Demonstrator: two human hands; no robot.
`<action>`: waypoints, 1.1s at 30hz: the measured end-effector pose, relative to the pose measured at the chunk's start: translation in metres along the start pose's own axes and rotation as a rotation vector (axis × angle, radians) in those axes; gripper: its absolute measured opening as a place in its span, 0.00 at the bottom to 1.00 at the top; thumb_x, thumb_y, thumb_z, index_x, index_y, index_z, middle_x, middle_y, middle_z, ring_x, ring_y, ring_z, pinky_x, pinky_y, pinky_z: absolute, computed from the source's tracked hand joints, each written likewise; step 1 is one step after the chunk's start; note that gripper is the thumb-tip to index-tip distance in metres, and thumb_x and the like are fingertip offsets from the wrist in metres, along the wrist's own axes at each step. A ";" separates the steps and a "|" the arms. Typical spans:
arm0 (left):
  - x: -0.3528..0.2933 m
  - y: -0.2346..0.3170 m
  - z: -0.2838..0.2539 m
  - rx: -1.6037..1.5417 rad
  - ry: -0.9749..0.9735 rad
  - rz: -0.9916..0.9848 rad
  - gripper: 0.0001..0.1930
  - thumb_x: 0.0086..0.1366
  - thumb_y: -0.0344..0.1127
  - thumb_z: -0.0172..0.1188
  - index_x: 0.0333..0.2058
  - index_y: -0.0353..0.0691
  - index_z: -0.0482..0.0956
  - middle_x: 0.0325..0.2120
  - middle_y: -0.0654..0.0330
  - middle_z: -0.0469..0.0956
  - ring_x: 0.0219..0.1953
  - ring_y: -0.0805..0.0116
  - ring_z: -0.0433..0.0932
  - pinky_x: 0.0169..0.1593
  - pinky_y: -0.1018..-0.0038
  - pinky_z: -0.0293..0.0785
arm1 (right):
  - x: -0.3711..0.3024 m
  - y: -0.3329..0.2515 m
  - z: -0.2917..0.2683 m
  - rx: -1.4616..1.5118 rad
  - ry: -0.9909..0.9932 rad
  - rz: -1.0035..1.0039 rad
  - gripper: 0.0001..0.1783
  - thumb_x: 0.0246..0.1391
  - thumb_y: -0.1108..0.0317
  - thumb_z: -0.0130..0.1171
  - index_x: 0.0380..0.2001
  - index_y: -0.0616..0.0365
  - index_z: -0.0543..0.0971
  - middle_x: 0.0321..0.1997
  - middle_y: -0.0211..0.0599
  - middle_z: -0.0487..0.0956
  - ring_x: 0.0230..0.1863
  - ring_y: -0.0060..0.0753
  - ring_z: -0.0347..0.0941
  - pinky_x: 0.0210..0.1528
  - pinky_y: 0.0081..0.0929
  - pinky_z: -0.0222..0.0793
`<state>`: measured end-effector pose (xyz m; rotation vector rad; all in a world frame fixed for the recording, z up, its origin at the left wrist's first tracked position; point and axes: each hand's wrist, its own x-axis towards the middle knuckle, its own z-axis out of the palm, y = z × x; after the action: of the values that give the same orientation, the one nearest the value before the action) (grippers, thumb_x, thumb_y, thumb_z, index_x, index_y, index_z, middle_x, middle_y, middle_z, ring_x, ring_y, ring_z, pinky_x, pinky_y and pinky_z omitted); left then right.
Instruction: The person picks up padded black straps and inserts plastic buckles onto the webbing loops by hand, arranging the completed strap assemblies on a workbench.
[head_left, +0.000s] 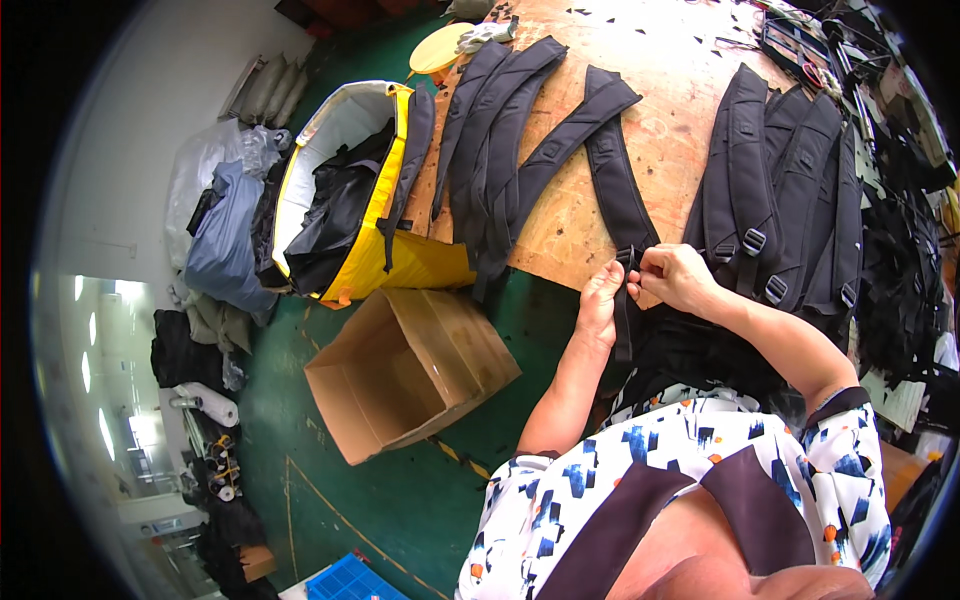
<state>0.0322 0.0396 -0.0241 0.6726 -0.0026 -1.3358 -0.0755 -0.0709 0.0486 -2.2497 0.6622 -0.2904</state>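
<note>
A black padded shoulder strap (613,170) lies on the wooden table, its lower end at the table's front edge. At that end is a dark buckle (627,256), with a narrow black webbing tail (623,325) hanging below. My left hand (600,298) pinches the webbing just under the buckle. From the other side my right hand (675,277) grips it too, fingertips close to the left ones. Exactly how the webbing runs through the buckle is hidden by my fingers. Another padded strap (572,140) crosses over the upper part of this one.
More black straps (490,140) lie to the left, and a pile with buckles (790,190) to the right on the wooden table (665,130). A yellow bag (380,240) with black pieces inside stands at the left edge, above an open cardboard box (405,375) on the green floor.
</note>
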 end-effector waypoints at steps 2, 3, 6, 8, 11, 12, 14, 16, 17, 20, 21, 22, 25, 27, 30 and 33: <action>0.003 0.000 0.003 -0.005 -0.014 0.014 0.08 0.63 0.37 0.51 0.35 0.39 0.70 0.26 0.60 0.74 0.24 0.75 0.72 0.31 0.79 0.72 | -0.002 -0.002 -0.003 -0.007 -0.069 0.087 0.08 0.38 0.66 0.58 0.18 0.60 0.74 0.19 0.43 0.74 0.25 0.44 0.74 0.28 0.32 0.68; 0.004 -0.001 0.004 0.008 0.013 0.045 0.08 0.63 0.37 0.51 0.35 0.40 0.70 0.26 0.61 0.74 0.23 0.76 0.72 0.30 0.80 0.73 | -0.004 -0.002 -0.003 0.037 -0.100 0.099 0.08 0.38 0.66 0.58 0.17 0.60 0.74 0.18 0.43 0.73 0.24 0.44 0.74 0.27 0.32 0.68; 0.007 0.001 0.002 -0.001 0.046 0.075 0.08 0.64 0.38 0.51 0.36 0.41 0.70 0.26 0.61 0.75 0.22 0.77 0.72 0.29 0.80 0.73 | -0.012 -0.008 -0.006 0.014 -0.181 0.030 0.09 0.38 0.66 0.57 0.15 0.60 0.73 0.16 0.45 0.73 0.22 0.44 0.74 0.26 0.34 0.68; 0.008 0.004 -0.001 -0.022 0.054 0.078 0.08 0.64 0.38 0.50 0.36 0.41 0.70 0.26 0.61 0.74 0.22 0.77 0.72 0.29 0.80 0.73 | -0.009 -0.004 -0.005 -0.032 -0.181 -0.083 0.10 0.39 0.65 0.58 0.16 0.60 0.74 0.17 0.45 0.73 0.22 0.44 0.73 0.27 0.34 0.68; 0.008 0.012 0.001 0.060 -0.009 0.050 0.07 0.63 0.37 0.51 0.36 0.40 0.70 0.24 0.62 0.74 0.21 0.76 0.71 0.27 0.80 0.71 | 0.015 -0.007 -0.024 0.068 0.128 0.001 0.11 0.46 0.64 0.57 0.28 0.63 0.76 0.19 0.45 0.73 0.21 0.36 0.72 0.26 0.31 0.66; 0.009 0.013 0.010 0.105 -0.036 0.011 0.07 0.63 0.37 0.52 0.35 0.40 0.70 0.23 0.62 0.73 0.20 0.76 0.71 0.27 0.80 0.71 | 0.027 0.016 -0.021 0.007 0.291 0.002 0.21 0.46 0.63 0.58 0.43 0.60 0.71 0.25 0.47 0.75 0.25 0.41 0.72 0.30 0.32 0.67; 0.009 0.009 0.010 0.226 -0.094 -0.041 0.07 0.62 0.35 0.53 0.37 0.40 0.70 0.22 0.62 0.74 0.19 0.76 0.71 0.27 0.81 0.71 | 0.045 0.027 -0.015 0.054 0.237 0.167 0.32 0.47 0.62 0.57 0.54 0.57 0.60 0.29 0.50 0.75 0.30 0.44 0.73 0.33 0.34 0.67; 0.010 0.007 0.014 0.370 -0.066 -0.024 0.08 0.62 0.35 0.53 0.38 0.40 0.70 0.22 0.63 0.73 0.21 0.76 0.72 0.28 0.82 0.71 | 0.052 0.031 -0.003 0.045 0.189 -0.029 0.30 0.48 0.66 0.52 0.56 0.53 0.60 0.31 0.55 0.76 0.34 0.51 0.74 0.36 0.39 0.67; 0.011 0.006 0.018 0.451 -0.072 0.030 0.11 0.61 0.37 0.55 0.38 0.37 0.72 0.25 0.63 0.74 0.25 0.78 0.72 0.31 0.83 0.70 | 0.051 0.043 -0.003 -0.033 0.140 0.043 0.28 0.48 0.67 0.50 0.55 0.51 0.62 0.31 0.56 0.76 0.35 0.54 0.73 0.38 0.41 0.68; 0.012 0.025 -0.005 0.981 0.065 0.427 0.13 0.62 0.38 0.54 0.40 0.34 0.73 0.27 0.62 0.76 0.28 0.78 0.73 0.33 0.82 0.70 | 0.046 0.030 -0.011 -0.082 0.182 0.143 0.19 0.46 0.71 0.47 0.44 0.52 0.75 0.28 0.55 0.76 0.34 0.53 0.74 0.39 0.41 0.69; 0.016 0.035 0.003 1.135 0.144 0.534 0.14 0.61 0.38 0.55 0.40 0.33 0.74 0.28 0.62 0.76 0.30 0.79 0.73 0.35 0.81 0.69 | 0.037 0.039 -0.021 -0.118 0.227 0.153 0.17 0.45 0.72 0.48 0.42 0.54 0.76 0.28 0.55 0.76 0.33 0.53 0.74 0.39 0.41 0.69; 0.017 0.050 0.005 1.287 0.258 0.581 0.14 0.61 0.39 0.55 0.39 0.34 0.74 0.28 0.61 0.77 0.29 0.77 0.73 0.35 0.80 0.70 | 0.031 0.041 -0.029 -0.146 0.266 0.148 0.16 0.45 0.72 0.48 0.39 0.56 0.76 0.27 0.55 0.76 0.33 0.52 0.74 0.39 0.41 0.70; 0.033 0.089 -0.008 1.751 0.370 0.975 0.14 0.57 0.34 0.56 0.39 0.31 0.74 0.35 0.50 0.76 0.38 0.56 0.74 0.43 0.68 0.70 | 0.024 0.056 -0.038 -0.356 0.171 0.257 0.12 0.43 0.72 0.49 0.33 0.61 0.77 0.29 0.53 0.77 0.35 0.53 0.74 0.39 0.40 0.70; 0.047 0.105 -0.022 1.991 0.389 0.966 0.16 0.55 0.33 0.56 0.41 0.31 0.72 0.41 0.50 0.73 0.45 0.53 0.70 0.49 0.65 0.66 | 0.025 0.054 -0.032 -0.389 0.066 0.277 0.12 0.43 0.71 0.50 0.33 0.61 0.77 0.31 0.52 0.77 0.36 0.52 0.74 0.40 0.40 0.70; 0.072 0.116 -0.022 2.310 0.347 0.860 0.19 0.54 0.37 0.57 0.43 0.34 0.71 0.45 0.49 0.68 0.49 0.52 0.65 0.50 0.63 0.66 | 0.032 0.047 -0.033 -0.457 -0.196 0.372 0.13 0.41 0.70 0.52 0.32 0.59 0.79 0.37 0.51 0.77 0.41 0.49 0.74 0.42 0.40 0.70; 0.092 0.111 -0.002 2.282 0.571 0.598 0.20 0.55 0.46 0.56 0.44 0.42 0.72 0.49 0.50 0.61 0.53 0.51 0.61 0.48 0.58 0.69 | 0.026 0.045 -0.041 -0.575 -0.294 0.292 0.10 0.41 0.70 0.54 0.28 0.58 0.80 0.34 0.46 0.79 0.39 0.45 0.76 0.37 0.36 0.73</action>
<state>0.1558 -0.0332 -0.0101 2.5787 -1.2931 0.0733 -0.0864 -0.1360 0.0440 -2.6037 0.9889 0.4207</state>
